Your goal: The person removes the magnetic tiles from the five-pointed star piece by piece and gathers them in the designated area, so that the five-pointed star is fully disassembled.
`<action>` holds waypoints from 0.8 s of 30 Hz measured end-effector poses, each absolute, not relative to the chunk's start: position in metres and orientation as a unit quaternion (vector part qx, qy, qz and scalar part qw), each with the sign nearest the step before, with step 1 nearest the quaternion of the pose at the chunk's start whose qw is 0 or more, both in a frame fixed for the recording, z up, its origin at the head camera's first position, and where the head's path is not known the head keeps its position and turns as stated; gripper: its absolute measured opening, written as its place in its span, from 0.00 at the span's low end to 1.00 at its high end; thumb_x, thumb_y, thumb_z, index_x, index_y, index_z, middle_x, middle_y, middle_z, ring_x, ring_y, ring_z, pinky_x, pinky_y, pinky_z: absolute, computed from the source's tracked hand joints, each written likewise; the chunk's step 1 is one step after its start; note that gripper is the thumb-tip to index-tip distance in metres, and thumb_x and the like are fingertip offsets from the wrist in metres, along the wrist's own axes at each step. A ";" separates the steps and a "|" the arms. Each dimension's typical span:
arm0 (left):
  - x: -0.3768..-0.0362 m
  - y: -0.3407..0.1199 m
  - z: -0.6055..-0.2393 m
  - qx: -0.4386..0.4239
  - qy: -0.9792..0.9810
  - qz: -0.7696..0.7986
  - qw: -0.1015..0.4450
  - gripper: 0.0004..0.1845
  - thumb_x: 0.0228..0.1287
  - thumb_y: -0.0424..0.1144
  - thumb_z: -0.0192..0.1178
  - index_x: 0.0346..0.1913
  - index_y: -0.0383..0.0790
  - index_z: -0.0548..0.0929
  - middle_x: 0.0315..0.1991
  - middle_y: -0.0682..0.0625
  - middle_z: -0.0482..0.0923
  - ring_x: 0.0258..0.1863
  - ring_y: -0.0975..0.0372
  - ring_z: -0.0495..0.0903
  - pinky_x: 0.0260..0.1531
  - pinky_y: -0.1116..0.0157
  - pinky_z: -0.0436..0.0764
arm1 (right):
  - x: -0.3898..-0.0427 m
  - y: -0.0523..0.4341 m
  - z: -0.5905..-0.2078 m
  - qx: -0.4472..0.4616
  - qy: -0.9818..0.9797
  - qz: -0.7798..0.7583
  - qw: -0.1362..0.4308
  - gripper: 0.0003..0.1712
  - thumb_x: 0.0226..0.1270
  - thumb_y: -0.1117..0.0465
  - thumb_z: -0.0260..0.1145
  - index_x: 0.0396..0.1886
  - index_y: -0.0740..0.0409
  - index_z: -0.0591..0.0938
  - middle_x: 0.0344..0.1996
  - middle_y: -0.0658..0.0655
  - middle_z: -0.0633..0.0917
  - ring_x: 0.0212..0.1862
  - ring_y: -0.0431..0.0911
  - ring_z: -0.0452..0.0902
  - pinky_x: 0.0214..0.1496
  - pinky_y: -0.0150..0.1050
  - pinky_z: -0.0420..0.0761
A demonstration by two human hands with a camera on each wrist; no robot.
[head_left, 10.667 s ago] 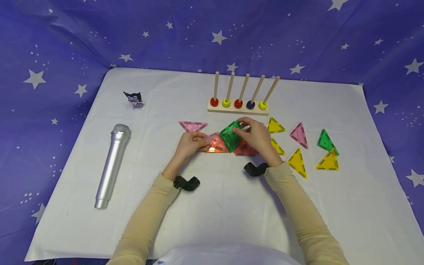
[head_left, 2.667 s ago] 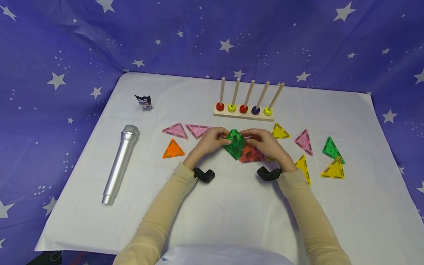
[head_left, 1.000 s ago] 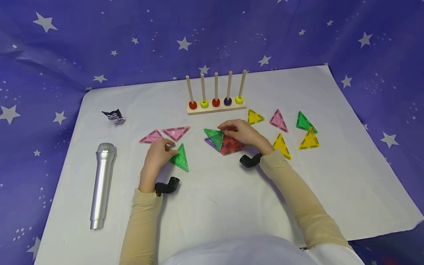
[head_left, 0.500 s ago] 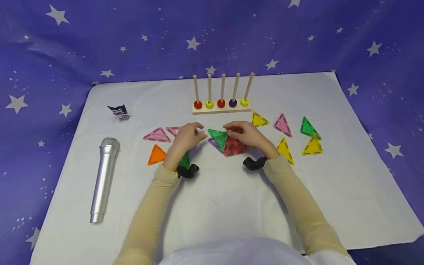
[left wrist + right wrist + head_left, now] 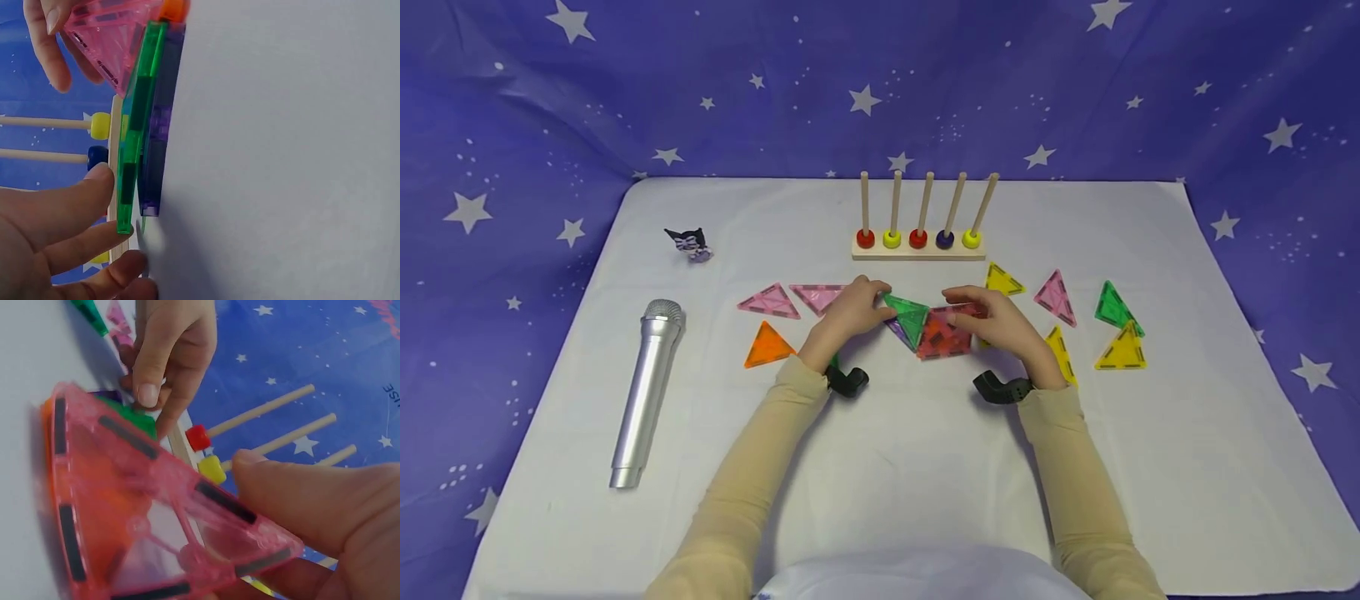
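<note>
In the head view my left hand [image 5: 853,310] has its thumb and index finger around the left corner of a green triangular magnetic tile [image 5: 908,315]. The left wrist view shows that green tile leaning over a purple triangular tile [image 5: 157,162] on the cloth. To its right, my right hand [image 5: 1000,321] holds the far edge of a slanted pinkish-red triangular magnetic tile [image 5: 206,512] between thumb and fingers. An orange tile [image 5: 112,519] shows beneath it. These tiles stand edge to edge in a raised cluster. The contact points of the fingers are partly hidden.
Pink tiles [image 5: 769,302] and an orange tile [image 5: 767,344] lie left; another green tile is mostly under the left wrist. Yellow [image 5: 1122,348], pink and green triangles lie right. Behind stands a wooden peg stand [image 5: 917,246] with beads. A silver microphone [image 5: 646,396] and small figurine [image 5: 691,244] sit left.
My left hand has let go of a green tile at the left and moved right to the green tile in the middle. My right hand stays at the red tiles. The head view has shifted.
</note>
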State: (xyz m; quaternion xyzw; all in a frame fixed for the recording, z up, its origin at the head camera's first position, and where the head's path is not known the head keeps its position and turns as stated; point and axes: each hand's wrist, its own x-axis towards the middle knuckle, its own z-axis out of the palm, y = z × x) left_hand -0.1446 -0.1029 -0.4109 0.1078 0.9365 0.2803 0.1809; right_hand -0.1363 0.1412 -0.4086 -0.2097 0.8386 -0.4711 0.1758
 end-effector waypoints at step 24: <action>-0.144 -0.107 -0.413 0.033 0.817 0.529 0.228 0.16 0.50 0.31 0.65 0.42 0.33 0.72 0.26 0.46 0.79 0.23 0.60 0.71 0.24 0.68 0.66 | -0.135 0.146 -0.410 -0.165 0.854 -0.454 0.196 0.22 0.60 0.53 0.64 0.52 0.58 0.77 0.43 0.57 0.79 0.34 0.50 0.71 0.31 0.39 0.72</action>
